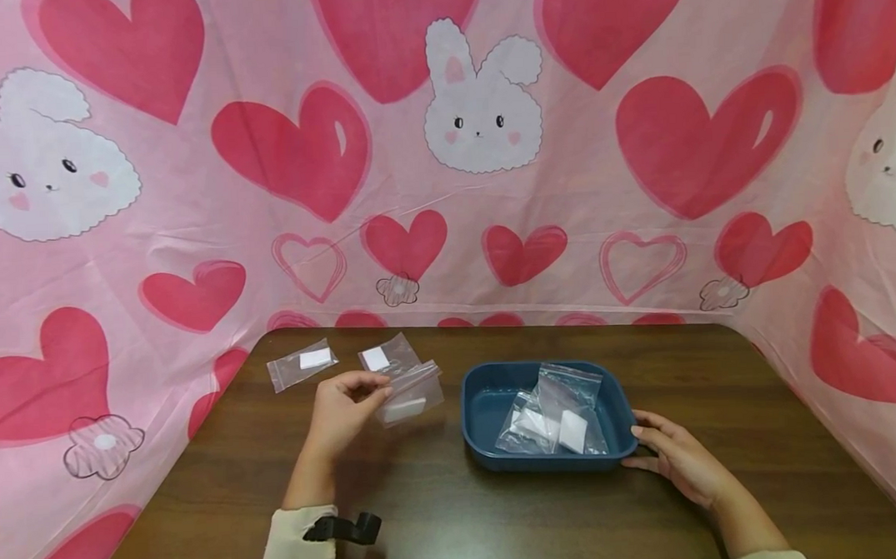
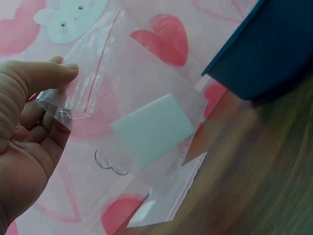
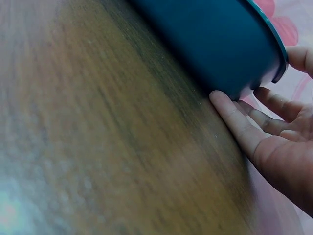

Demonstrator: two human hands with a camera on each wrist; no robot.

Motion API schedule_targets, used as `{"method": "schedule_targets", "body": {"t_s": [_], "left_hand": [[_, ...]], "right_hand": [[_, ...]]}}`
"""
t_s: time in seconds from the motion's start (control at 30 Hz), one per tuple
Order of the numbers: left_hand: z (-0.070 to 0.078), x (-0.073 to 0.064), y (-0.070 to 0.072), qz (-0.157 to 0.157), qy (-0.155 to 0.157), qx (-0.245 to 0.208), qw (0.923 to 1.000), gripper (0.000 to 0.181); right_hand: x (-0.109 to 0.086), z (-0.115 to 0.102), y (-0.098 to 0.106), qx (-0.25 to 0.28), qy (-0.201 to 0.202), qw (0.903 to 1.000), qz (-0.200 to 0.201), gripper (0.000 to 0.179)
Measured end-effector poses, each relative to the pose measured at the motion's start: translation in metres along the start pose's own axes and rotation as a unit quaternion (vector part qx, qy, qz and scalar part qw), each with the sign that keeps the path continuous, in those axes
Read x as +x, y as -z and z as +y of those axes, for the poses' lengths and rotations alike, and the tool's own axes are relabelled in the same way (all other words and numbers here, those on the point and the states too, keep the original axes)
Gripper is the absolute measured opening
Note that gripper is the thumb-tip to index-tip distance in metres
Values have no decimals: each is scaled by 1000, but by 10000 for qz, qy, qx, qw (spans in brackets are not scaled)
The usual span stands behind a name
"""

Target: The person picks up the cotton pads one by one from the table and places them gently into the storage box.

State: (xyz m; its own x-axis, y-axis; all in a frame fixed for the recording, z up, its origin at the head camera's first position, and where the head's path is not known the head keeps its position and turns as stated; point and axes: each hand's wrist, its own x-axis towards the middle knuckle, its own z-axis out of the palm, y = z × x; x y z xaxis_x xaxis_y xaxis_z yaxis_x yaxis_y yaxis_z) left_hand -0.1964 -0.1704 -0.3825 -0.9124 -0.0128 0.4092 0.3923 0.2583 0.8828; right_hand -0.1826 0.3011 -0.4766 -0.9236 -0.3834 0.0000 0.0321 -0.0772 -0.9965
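In the head view my left hand [image 1: 344,409] pinches a small clear zip-lock bag [image 1: 414,393] by its zip end, between thumb and fingers. The left wrist view shows a flat white square piece [image 2: 154,129] inside this bag. A dark blue plastic tray [image 1: 493,459] stands on the table, with several similar bags [image 1: 555,412] lying in its right part. My right hand [image 1: 677,457] touches the tray's right end with extended fingers, some at the rim and others low on the outer wall.
Two more clear bags with white pieces are on the brown wooden table [image 1: 429,522]: one zip bag [image 1: 302,365] at far left, another bag [image 1: 387,355] just behind the held one. A pink heart-and-rabbit cloth [image 1: 482,195] hangs around the table's back and sides.
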Motion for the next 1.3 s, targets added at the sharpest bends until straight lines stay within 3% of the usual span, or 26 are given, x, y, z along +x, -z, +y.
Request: {"method": "schedule_targets", "body": {"t_s": [0.27, 0.63, 0.93, 1.3], "left_hand": [[5, 0, -8, 188, -77, -208, 9996, 9], [9, -1, -18, 219, -72, -451, 9987, 10], [16, 0, -27, 104, -300, -677, 9972, 10], [24, 2, -31, -154, -301, -847, 9958, 11]], "right_hand": [[-1, -1, 0, 76, 86, 9999, -94, 43], [1, 0, 0, -14, -6, 10000, -71, 51], [1, 0, 2, -8, 45, 9999, -106, 48], [1, 1, 2, 26, 113, 9999, -117, 48]]}}
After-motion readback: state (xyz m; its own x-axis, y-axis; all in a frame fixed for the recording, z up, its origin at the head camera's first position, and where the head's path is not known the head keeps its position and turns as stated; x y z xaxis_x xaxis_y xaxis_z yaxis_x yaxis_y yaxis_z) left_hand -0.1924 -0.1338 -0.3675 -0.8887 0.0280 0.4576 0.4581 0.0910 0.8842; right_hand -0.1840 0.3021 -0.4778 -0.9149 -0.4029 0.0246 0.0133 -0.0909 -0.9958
